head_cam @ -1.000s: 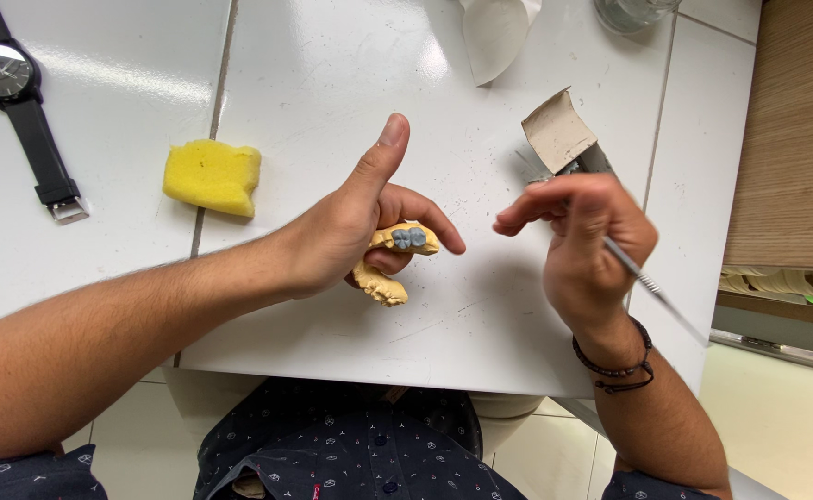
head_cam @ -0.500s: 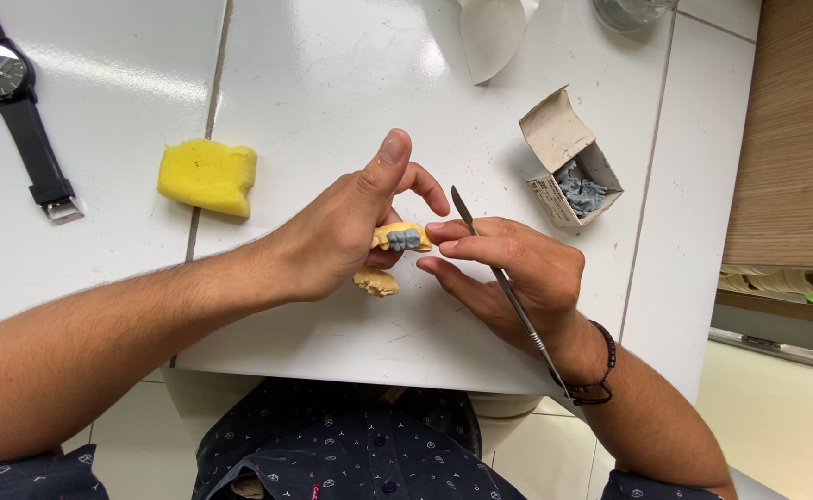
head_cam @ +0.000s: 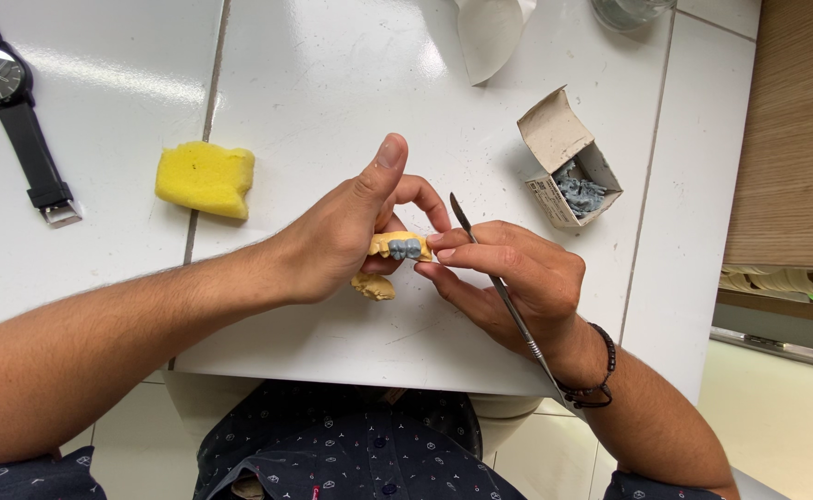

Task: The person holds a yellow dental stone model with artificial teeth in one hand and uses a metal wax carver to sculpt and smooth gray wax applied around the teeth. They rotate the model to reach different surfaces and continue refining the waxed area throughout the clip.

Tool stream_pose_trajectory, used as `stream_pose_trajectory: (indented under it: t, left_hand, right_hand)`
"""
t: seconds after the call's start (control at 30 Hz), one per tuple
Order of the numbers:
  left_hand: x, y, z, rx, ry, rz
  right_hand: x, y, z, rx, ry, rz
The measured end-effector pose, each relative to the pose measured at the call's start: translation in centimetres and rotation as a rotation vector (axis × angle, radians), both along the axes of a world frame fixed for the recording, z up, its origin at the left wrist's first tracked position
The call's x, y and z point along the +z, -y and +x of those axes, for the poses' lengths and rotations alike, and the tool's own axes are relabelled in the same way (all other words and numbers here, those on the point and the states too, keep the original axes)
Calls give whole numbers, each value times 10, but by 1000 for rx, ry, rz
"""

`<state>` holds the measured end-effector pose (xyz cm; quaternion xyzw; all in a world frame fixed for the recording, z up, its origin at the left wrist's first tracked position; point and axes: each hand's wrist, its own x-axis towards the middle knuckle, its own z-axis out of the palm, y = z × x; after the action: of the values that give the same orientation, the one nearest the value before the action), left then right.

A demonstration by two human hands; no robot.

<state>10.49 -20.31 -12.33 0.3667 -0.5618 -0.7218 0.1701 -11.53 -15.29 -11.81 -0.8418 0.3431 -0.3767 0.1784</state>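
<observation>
Left hand (head_cam: 337,241): gripping yellow dental cast (head_cam: 390,264), raised just above bench (head_cam: 332,83).
Right hand (head_cam: 508,278): pinching grey wax teeth (head_cam: 405,248), metal carver (head_cam: 499,287) tucked along fingers.
Advice: keeping cast braced, pressing lightly.

Dark navy patterned shirt (head_cam: 351,444), black beaded bracelet (head_cam: 596,375), right wrist

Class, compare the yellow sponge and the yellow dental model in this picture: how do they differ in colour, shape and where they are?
The yellow sponge is one plain bright yellow; the dental model is paler yellow with grey teeth set on it. The sponge is a blocky lump; the model is curved and ridged. The sponge lies alone on the white table, untouched; the model is held above it in the left hand, with the right hand at its teeth. Both are yellowish.
</observation>
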Motion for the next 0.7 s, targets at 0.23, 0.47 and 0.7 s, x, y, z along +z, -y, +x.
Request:
stream_pose_trajectory:
  t: [0.23,0.47,0.7]
  left_hand:
    - [0,-1,2,8,42,-42]
    - [-5,-2,1,16,80,-83]
    - [-8,-2,0,-27,117,-183]
  right_hand:
    - [2,-1,1,-6,-5,-5]
    - [1,-5,-3,-78,103,91]
    - [-7,0,-20,40,499,453]
